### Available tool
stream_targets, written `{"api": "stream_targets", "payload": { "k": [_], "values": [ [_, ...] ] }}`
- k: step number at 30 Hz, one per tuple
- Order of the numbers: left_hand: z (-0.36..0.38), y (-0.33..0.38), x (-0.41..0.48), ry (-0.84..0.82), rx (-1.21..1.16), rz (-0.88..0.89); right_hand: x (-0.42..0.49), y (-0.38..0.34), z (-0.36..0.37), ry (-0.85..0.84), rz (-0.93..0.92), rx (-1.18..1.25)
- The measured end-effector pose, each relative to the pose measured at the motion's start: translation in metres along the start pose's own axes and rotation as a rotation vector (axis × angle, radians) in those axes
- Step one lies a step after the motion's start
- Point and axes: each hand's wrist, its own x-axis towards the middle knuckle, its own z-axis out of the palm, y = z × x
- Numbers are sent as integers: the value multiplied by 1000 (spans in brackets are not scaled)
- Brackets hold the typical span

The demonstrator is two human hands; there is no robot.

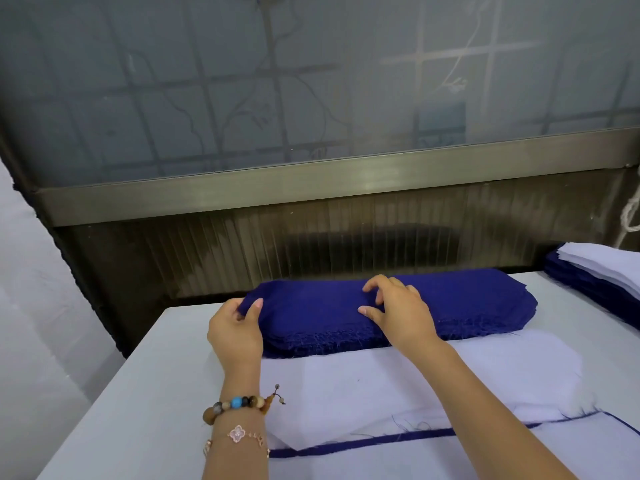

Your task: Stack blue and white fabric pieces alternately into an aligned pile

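My left hand (235, 327) is at the left end of the blue stack (467, 317), wrist straight and palm turned inward, and it is clamped on the top blue piece (311, 299): thumb pressed on top of the rounded corner, fingers tucked under the edge. My right arm reaches in from the lower right, across the white piece (433, 379) that lies flat on the bench (138, 393) just in front of the blue stack. My right hand (398, 310) sits on top of the blue stack near its middle, knuckles raised, fingers bent like a claw with the tips and thumb down on the cloth; I cannot tell whether it has nipped up a layer or only presses on it. The white piece rests on the aligned pile (381, 439) nearest me, where a blue edge shows beneath it. Further right, at the bench's far corner, is another heap (602, 268) with white sheets on blue ones. Bead and chain bracelets (235, 407) ring my left wrist
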Motion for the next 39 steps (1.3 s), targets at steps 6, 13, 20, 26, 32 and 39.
{"api": "stream_targets", "payload": {
  "k": [6, 13, 20, 26, 32, 39],
  "values": [
    [-3, -6, 3, 8, -20, -22, 3, 3, -4, -11, 11, -28],
    [-1, -8, 3, 19, -59, -34, 22, 16, -21, -175, 44, -11],
    [0, -10, 4, 42, -107, -105, 36, 67, -62, -96, 204, 27],
    [1, -9, 4, 30, -79, -69, 33, 98, -83, 36, 272, -72],
    [0, -5, -1, 1, -6, 52, 33, 99, -73, 119, 183, -175],
    [-2, 2, -5, 42, -19, 150, 25, 90, -70, 201, 118, -243]
  ]
}}
